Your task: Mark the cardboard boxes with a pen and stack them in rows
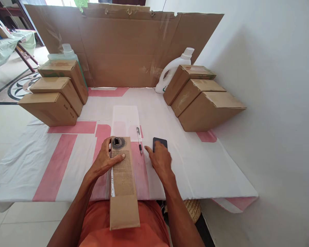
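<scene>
At the left of the cloth-covered table [201, 168] stands a row of three cartons [55, 85]. The left hand [105, 157] holds a long, narrow cardboard box [123, 178], grip closed about its far end, thumb on top beside a dark-ringed hole [116, 141]. The box's near end overhangs the table edge; releasing it unsupported could let it tip. Just right of the box lies a pen [139, 140]; a sideways shift could roll it. Further right, the right hand [161, 159] reaches over a smartphone [163, 140], thumb spread; whether its grip has closed cannot be determined. A premature lift could drop the smartphone.
</scene>
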{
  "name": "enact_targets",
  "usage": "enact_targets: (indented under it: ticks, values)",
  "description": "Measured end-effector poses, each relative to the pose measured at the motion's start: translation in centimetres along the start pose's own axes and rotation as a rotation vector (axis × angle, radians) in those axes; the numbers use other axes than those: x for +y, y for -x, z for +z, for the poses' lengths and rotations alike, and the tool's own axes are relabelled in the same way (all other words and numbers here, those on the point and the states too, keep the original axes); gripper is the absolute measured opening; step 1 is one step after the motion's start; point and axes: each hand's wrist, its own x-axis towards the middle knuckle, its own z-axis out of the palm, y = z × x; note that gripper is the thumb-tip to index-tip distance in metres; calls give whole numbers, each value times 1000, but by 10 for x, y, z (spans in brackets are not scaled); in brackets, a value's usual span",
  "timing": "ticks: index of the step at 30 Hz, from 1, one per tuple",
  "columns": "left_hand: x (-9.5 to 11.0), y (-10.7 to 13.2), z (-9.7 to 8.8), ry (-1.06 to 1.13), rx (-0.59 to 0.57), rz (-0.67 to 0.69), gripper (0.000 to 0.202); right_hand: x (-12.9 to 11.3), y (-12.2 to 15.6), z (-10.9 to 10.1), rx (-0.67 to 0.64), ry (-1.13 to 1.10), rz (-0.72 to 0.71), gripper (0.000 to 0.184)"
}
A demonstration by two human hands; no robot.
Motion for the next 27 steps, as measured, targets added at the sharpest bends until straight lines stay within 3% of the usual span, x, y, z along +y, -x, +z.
enact_targets:
  ticks: [3,9,16,19,22,27]
  values:
    - [-1,-1,0,-10,-1,-4,70,24,11,-7,86,8,120,47]
    - [-1,0,0,9,-6,-3,69,48,3,2,85,-189,233,58]
    - [-11,-2,0,42,-21,-17,73,53,-3,9,-15,-741,162,34]
    - [-15,-4,0,40,-25,-11,73,46,6,-4,-89,-959,127,42]
    - [-14,-4,2,34,-25,-5,74,28,20,-30,-210,-1273,108,51]
    - [-6,-4,6,15,15,15,66,-23,41,-59,-547,-1638,10,48]
